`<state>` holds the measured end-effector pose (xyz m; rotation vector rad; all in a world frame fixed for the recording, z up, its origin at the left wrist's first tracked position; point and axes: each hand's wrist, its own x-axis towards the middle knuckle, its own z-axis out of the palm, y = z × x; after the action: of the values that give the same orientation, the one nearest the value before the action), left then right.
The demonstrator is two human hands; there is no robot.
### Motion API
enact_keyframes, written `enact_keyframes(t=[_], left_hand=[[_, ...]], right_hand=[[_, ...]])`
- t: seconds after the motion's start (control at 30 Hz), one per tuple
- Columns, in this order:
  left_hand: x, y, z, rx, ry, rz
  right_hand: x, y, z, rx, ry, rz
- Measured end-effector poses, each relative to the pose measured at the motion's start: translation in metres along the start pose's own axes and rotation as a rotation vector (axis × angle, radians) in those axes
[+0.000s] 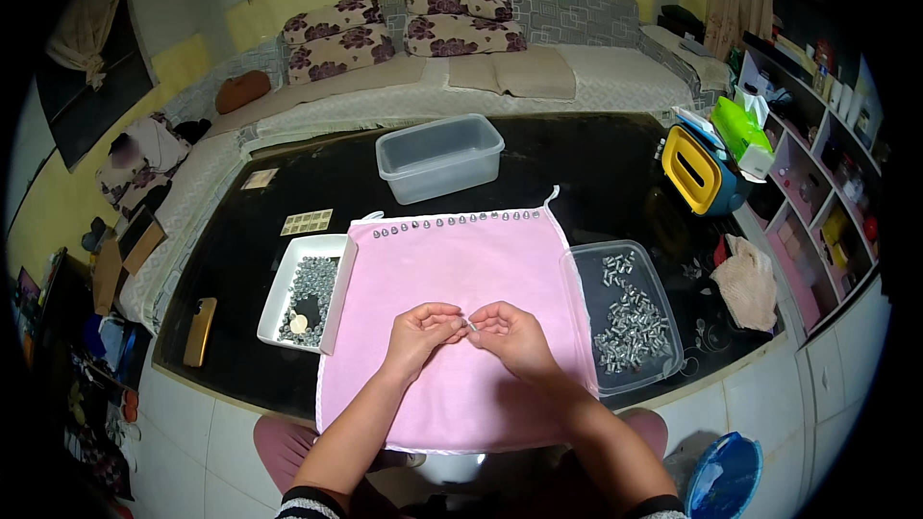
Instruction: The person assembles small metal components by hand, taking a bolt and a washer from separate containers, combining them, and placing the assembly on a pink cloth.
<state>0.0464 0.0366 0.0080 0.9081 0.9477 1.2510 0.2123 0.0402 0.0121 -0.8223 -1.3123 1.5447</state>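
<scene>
Over the middle of a pink cloth (pixel 442 274), my two hands meet at the fingertips. A small silvery metal piece (pixel 471 325) shows between them; its exact kind is too small to make out. My left hand (pixel 421 334) is closed in a pinch at one side of it, and my right hand (pixel 512 334) pinches it from the other. Along the cloth's far edge runs a row of small silvery parts (pixel 452 222). To the left, a white box (pixel 348 293) holds many small grey round parts (pixel 312 279). On the right, many silvery cylindrical parts (pixel 635 327) lie in a clear shallow tray (pixel 572 274).
Beyond the cloth stands a clear plastic bin (pixel 433 178) on the black table (pixel 317 168). A gold phone (pixel 200 332) and a patterned card (pixel 308 222) lie left. Right are a yellow-and-blue container (pixel 697 168), a beige cloth (pixel 747 284) and, on the floor, a blue bucket (pixel 726 476).
</scene>
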Motion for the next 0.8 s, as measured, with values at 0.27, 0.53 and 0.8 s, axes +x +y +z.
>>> enact_keyframes(t=[0.27,0.53,0.8], left_hand=[[-0.001,-0.006,-0.001,0.127,0.008,0.032],[-0.002,-0.005,-0.002,0.124,-0.049,0.044],[0.000,-0.001,-0.006,0.178,-0.098,-0.013]], right_hand=[[0.007,0.017,-0.001,-0.003,-0.033,0.035],[0.007,0.023,0.000,0.060,0.013,0.018],[0.005,0.015,-0.001,0.103,-0.034,0.037]])
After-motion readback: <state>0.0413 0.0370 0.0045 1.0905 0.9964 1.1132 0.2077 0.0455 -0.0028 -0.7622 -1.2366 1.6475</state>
